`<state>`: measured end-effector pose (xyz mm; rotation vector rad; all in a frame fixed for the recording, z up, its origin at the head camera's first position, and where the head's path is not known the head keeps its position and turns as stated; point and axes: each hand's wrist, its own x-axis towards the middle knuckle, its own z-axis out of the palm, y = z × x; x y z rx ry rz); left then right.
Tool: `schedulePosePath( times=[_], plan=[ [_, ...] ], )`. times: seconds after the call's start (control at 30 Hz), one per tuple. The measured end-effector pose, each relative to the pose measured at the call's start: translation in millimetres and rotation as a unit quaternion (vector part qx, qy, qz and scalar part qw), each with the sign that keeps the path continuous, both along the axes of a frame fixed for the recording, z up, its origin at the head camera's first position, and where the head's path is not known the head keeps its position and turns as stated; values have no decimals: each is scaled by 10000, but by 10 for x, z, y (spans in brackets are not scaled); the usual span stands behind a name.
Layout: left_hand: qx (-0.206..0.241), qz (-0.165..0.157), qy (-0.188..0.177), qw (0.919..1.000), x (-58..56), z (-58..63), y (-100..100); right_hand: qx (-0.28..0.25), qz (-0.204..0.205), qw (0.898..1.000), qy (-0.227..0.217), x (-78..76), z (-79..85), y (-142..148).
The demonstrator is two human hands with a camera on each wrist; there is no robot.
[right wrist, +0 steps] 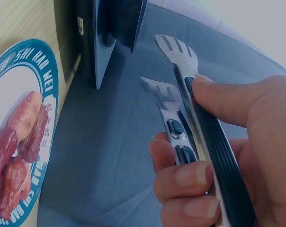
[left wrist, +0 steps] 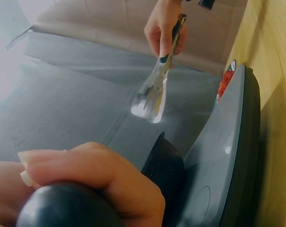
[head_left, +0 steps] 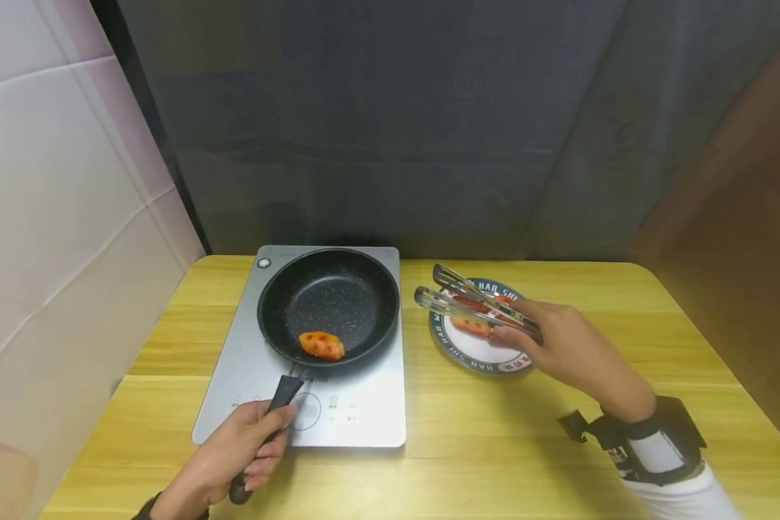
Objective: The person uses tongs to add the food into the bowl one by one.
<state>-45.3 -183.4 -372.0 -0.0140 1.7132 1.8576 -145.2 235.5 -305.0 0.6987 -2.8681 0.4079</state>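
My left hand (head_left: 250,440) grips the black handle (head_left: 284,393) of a dark speckled frying pan (head_left: 338,300). One browned chicken wing (head_left: 321,345) lies in the pan near the handle side. In my right hand (head_left: 565,350) are metal tongs (head_left: 471,300) with dark grips, held above a plate (head_left: 474,361) with a blue lettered rim. Nothing sits between the tongs' tips, which stand apart, as the right wrist view shows. Several reddish meat pieces (right wrist: 21,120) lie on the plate, partly hidden by the tongs in the head view.
The pan rests on a silver induction cooker (head_left: 383,419) on a yellow wooden table (head_left: 468,462). A dark grey curtain (head_left: 390,144) hangs behind the table. A white wall sheet (head_left: 58,195) is at the left and a brown one (head_left: 747,217) at the right.
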Motion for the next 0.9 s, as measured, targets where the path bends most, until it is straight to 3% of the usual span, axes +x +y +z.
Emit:
schedulePosePath(
  times=[0.43,0.9],
  plan=[
    [115,20,-50,9999,0,-4,-1,-399,-393,9977,-386,0,-191,578],
    [102,69,66,9999,4,9,14,-165,-740,9944,-740,38,-335,957]
  ],
)
